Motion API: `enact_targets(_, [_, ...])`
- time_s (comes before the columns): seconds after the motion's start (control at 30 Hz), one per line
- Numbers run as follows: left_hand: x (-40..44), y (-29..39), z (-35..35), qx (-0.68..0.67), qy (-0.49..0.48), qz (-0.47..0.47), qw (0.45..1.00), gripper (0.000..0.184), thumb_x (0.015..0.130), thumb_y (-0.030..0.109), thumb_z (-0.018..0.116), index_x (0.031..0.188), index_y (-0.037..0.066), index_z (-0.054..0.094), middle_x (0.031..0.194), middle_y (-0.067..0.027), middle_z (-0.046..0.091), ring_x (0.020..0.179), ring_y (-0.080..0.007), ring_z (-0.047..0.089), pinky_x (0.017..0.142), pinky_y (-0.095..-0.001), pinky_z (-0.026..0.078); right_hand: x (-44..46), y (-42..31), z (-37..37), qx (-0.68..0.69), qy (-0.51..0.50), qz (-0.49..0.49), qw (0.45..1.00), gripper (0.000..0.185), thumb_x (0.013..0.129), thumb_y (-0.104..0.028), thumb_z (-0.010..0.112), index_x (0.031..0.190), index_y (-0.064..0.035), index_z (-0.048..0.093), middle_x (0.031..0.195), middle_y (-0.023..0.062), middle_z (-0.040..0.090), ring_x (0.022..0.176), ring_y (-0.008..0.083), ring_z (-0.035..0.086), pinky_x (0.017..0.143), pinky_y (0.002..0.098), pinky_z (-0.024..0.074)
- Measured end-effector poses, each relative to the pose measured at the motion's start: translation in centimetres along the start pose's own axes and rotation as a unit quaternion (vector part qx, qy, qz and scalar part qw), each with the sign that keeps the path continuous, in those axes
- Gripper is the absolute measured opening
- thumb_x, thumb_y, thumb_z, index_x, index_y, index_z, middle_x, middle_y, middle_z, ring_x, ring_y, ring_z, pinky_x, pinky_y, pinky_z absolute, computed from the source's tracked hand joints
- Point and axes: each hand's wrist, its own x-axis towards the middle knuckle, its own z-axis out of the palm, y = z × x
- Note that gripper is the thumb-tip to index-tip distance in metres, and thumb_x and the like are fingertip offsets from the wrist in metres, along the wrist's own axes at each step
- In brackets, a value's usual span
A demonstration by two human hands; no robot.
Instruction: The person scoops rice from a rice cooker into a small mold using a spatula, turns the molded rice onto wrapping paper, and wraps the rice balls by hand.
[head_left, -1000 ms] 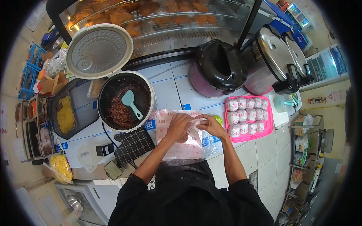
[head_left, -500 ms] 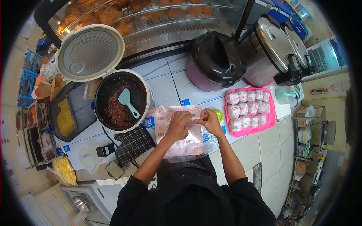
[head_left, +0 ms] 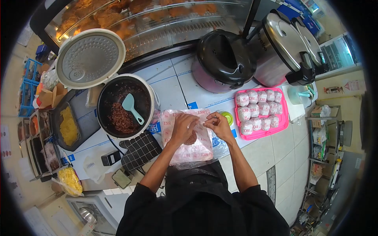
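Note:
A pink-printed wrapping paper sheet (head_left: 200, 154) lies on the counter in front of me. On it rests a lump of dark reddish rice (head_left: 191, 138), partly behind my left hand. My left hand (head_left: 184, 129) hovers over the paper with its fingers bent together near its upper part. To its right, my right hand (head_left: 219, 126) pinches thumb against fingertips. Something thin and whitish shows between the two hands; I cannot make out what it is. An open rice cooker (head_left: 153, 98) holds more dark rice and a light-blue rice paddle (head_left: 132, 108).
At right, a pink tray (head_left: 252, 136) bears several wrapped rice balls (head_left: 244, 114). Behind stand a black-lidded cooker (head_left: 220, 59) and a steel cooker (head_left: 275, 51). A checked oven mitt (head_left: 141, 151) and a black tray with yellow food (head_left: 68, 124) lie left. A glass food display (head_left: 157, 35) borders the back.
The rice lump now shows on the paper beside my left hand, which has shifted slightly left. My right hand has moved slightly left and stays pinched. The view has shifted a little.

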Motion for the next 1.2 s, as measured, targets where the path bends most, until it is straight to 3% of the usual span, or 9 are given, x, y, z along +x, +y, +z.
enact_targets(0.13, [0.4,1.5,0.4,0.012,0.064,0.029,0.997,0.013,0.086,0.008,0.075,0.099,0.006,0.073,0.098,-0.0071,0.072,0.099,-0.0306,0.065,0.097,-0.0448,0.045,0.2,0.2,0.2,-0.073,0.026,-0.027,0.997,0.03,0.084,-0.003,0.084,0.103,-0.0002,0.061,0.086,0.0089,0.074,0.079,0.0119,0.069,0.072,0.026,0.0522])
enact_targets(0.33, [0.5,1.0,0.4,0.033,0.038,0.07,0.996,0.015,0.083,0.006,0.075,0.098,0.008,0.072,0.099,-0.0054,0.07,0.096,-0.0268,0.064,0.095,-0.0434,0.045,0.3,0.7,0.5,-0.066,0.031,-0.05,0.996,0.033,0.081,-0.006,0.087,0.097,-0.0018,0.059,0.079,0.0049,0.069,0.072,0.01,0.063,0.068,0.0257,0.0489])
enact_targets(0.57, [0.6,1.6,0.2,0.073,0.063,0.114,0.989,0.012,0.083,0.009,0.075,0.095,0.009,0.073,0.096,-0.0034,0.069,0.095,-0.0252,0.065,0.096,-0.0449,0.046,0.4,0.8,0.8,-0.044,0.021,-0.055,0.997,0.032,0.081,-0.004,0.086,0.097,-0.0026,0.058,0.081,0.0052,0.07,0.075,0.0104,0.065,0.069,0.0256,0.0498])
enact_targets(0.83, [0.6,1.6,-0.3,0.122,0.058,0.157,0.978,0.024,0.072,0.01,0.075,0.096,0.012,0.076,0.101,-0.0006,0.068,0.098,-0.024,0.065,0.095,-0.0454,0.049,0.0,0.2,0.7,-0.054,0.013,-0.038,0.998,0.031,0.083,-0.005,0.085,0.098,-0.0029,0.058,0.082,0.0055,0.071,0.076,0.011,0.067,0.071,0.026,0.051])
enact_targets(0.97, [0.6,1.6,-0.3,0.134,0.059,0.173,0.974,0.023,0.072,0.01,0.075,0.096,0.012,0.076,0.1,-0.0006,0.068,0.099,-0.0238,0.065,0.094,-0.045,0.05,-0.2,0.1,0.6,-0.058,0.006,-0.03,0.998,0.031,0.083,-0.006,0.085,0.099,-0.0027,0.059,0.083,0.0064,0.073,0.078,0.011,0.067,0.073,0.0267,0.0515])
enact_targets(1.2, [0.3,0.8,-0.4,0.15,0.055,0.212,0.964,0.021,0.07,0.01,0.074,0.091,0.011,0.074,0.099,-0.0004,0.067,0.095,-0.0231,0.064,0.087,-0.0412,0.051,-0.6,-0.6,0.7,-0.043,-0.014,-0.01,0.999,0.028,0.087,-0.009,0.083,0.106,0.0001,0.065,0.086,0.0075,0.075,0.081,0.0113,0.069,0.078,0.0273,0.0522])
